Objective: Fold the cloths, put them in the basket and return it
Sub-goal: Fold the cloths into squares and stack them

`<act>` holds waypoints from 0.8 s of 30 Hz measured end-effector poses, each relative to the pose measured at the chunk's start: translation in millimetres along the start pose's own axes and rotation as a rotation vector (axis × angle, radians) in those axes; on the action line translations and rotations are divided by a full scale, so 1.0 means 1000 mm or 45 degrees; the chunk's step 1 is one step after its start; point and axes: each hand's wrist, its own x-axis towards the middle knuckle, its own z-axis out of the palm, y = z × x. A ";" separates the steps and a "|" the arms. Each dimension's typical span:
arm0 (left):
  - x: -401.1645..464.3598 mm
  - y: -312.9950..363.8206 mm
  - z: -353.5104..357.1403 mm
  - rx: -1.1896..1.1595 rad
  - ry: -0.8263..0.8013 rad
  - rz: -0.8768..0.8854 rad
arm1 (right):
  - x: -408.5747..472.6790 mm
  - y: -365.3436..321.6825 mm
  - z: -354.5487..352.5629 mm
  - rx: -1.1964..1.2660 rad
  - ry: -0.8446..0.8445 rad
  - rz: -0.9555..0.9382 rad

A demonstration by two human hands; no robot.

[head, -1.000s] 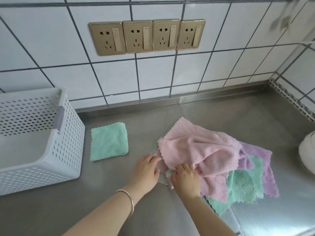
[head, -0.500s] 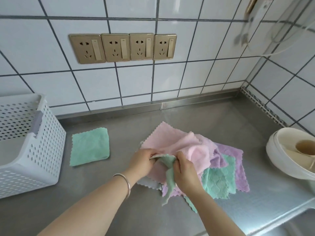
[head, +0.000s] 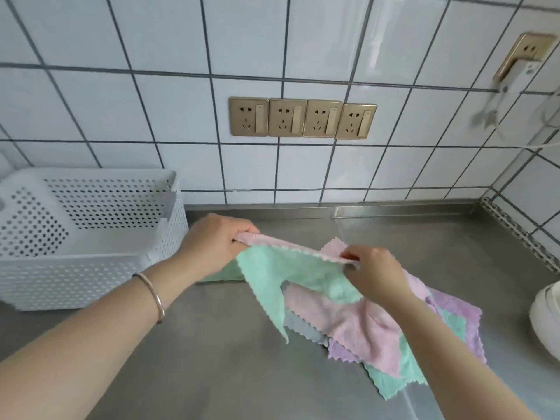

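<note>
A cloth (head: 288, 277), green on my side and pink along its top edge, hangs stretched above the steel counter. My left hand (head: 212, 245) grips its left top corner and my right hand (head: 374, 275) pinches its right top corner. Under it lies a loose pile of pink, purple, green and grey cloths (head: 372, 331). A folded green cloth (head: 225, 274) lies on the counter, mostly hidden behind my left hand. The white perforated basket (head: 91, 268) stands at the left and holds nothing that I can see.
A white round appliance (head: 545, 316) sits at the right edge of the steel counter (head: 212, 359). Four wall sockets (head: 303, 118) are set in the tiled wall behind. A white plug and cable (head: 512, 86) hang from a socket at the upper right.
Both hands have pulled a green and pink cloth out of the pile, lifted it and spread it between them. The view has tilted up and swung left.
</note>
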 end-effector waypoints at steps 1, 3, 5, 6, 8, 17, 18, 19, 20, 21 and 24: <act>-0.004 -0.009 -0.014 0.038 0.049 -0.022 | 0.004 -0.010 -0.003 0.002 0.021 0.013; -0.009 -0.026 -0.038 0.037 0.160 -0.091 | 0.014 -0.029 -0.009 -0.046 0.082 0.009; -0.018 -0.039 -0.060 0.028 0.252 -0.174 | 0.018 -0.050 -0.014 -0.036 0.165 -0.027; -0.025 -0.043 -0.070 0.024 0.288 -0.196 | 0.019 -0.060 -0.016 0.029 0.216 -0.058; -0.039 -0.048 -0.086 -0.021 0.316 -0.207 | 0.016 -0.071 -0.021 0.231 0.317 -0.135; -0.164 -0.091 -0.071 -0.258 -0.286 -0.294 | -0.070 -0.056 0.020 0.594 -0.454 -0.093; -0.174 -0.098 -0.059 -0.265 -0.387 -0.325 | -0.081 -0.050 0.032 0.551 -0.565 -0.075; -0.185 -0.107 -0.048 -0.265 -0.486 -0.374 | -0.090 -0.045 0.047 0.518 -0.671 -0.051; -0.196 -0.116 -0.036 -0.261 -0.580 -0.417 | -0.099 -0.040 0.064 0.464 -0.778 -0.024; -0.205 -0.126 -0.023 -0.259 -0.666 -0.466 | -0.107 -0.036 0.078 0.413 -0.873 -0.016; -0.227 -0.146 0.011 -0.207 -0.922 -0.547 | -0.125 -0.027 0.113 0.257 -1.090 0.019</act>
